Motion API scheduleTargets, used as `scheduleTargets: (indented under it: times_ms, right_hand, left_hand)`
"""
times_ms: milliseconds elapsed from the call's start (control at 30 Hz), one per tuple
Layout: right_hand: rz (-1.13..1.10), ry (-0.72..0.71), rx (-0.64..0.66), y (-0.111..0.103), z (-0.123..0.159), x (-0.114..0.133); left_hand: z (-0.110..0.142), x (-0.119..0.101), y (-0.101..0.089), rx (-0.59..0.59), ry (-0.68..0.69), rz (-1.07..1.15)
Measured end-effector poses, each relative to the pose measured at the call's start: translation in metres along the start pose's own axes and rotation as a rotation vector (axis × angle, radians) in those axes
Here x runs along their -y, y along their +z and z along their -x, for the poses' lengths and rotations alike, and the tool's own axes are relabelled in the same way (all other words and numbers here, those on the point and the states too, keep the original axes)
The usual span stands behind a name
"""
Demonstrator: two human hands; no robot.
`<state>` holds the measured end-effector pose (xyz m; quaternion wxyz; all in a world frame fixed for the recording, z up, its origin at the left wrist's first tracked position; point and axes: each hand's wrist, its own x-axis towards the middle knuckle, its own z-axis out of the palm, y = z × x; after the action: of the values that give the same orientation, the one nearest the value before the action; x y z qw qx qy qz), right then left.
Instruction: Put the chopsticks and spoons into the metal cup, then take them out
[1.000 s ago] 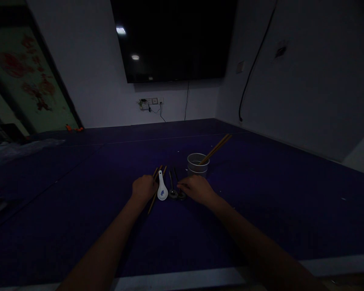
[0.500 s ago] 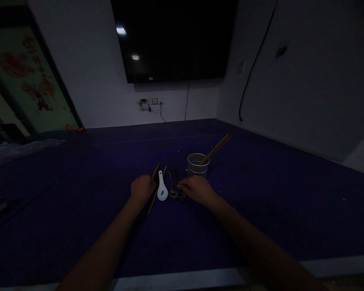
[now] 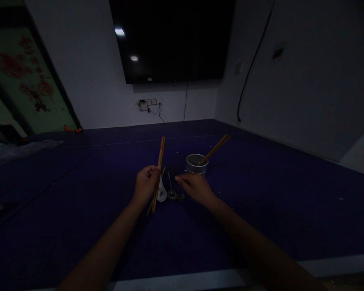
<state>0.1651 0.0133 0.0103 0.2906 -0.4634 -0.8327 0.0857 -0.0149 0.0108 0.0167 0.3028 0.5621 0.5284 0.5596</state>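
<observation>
My left hand (image 3: 146, 184) is closed around a pair of wooden chopsticks (image 3: 161, 151), held tilted with their upper ends raised. Another chopstick (image 3: 164, 171) lies behind them, partly covered. Just right of the pair is a white soup spoon (image 3: 161, 195) with a blue mark, its handle partly hidden. Two dark metal spoons lie beside it, a left one (image 3: 171, 195) and a right one (image 3: 181, 197). My right hand (image 3: 197, 188) pinches the handle of the right metal spoon. Behind that hand stands a round metal cup (image 3: 196, 159) with chopsticks (image 3: 216, 147) leaning in it.
The purple surface (image 3: 109, 234) ends in a pale front edge (image 3: 182, 279). Clear plastic wrap (image 3: 21, 151) lies at the far left. A dark television (image 3: 176, 40) hangs on the wall above outlets (image 3: 150, 103) with cables. The room is dim.
My left hand has lifted the pair of chopsticks and tilted them more upright, across the white spoon's handle. My right hand's fingertips have shifted slightly up the metal spoon's handle.
</observation>
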Motion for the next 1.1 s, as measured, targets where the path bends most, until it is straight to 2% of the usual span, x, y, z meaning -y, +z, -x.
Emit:
scheduleTargets:
  times_ms: [100, 200, 400, 533, 767, 933, 1100]
  right_hand:
    - [-0.266, 0.030, -0.057, 0.003, 0.000, 0.001]
    - [-0.463, 0.069, -0.088, 0.003, -0.001, 0.004]
    - [-0.680, 0.057, -0.176, 0.001, -0.003, 0.010]
    - [-0.808, 0.080, -0.179, 0.003, -0.003, 0.013]
    - [-0.958, 0.135, -0.261, 0.002, -0.003, 0.015]
    - [-0.952, 0.165, -0.360, -0.003, -0.003, 0.013]
    - [-0.955, 0.157, -0.349, -0.005, -0.003, 0.014]
  left_hand:
    - [0.007, 0.000, 0.010, 0.118, -0.028, 0.157]
    - [0.012, 0.000, 0.015, 0.215, -0.039, 0.202]
    - [0.019, -0.004, 0.018, 0.368, -0.016, 0.145]
    - [0.020, -0.006, 0.019, 0.425, -0.022, 0.159]
    - [0.019, 0.001, 0.021, 0.439, -0.017, 0.137]
    - [0.023, 0.002, 0.021, 0.514, -0.042, 0.127]
    - [0.023, 0.001, 0.021, 0.539, -0.029, 0.141]
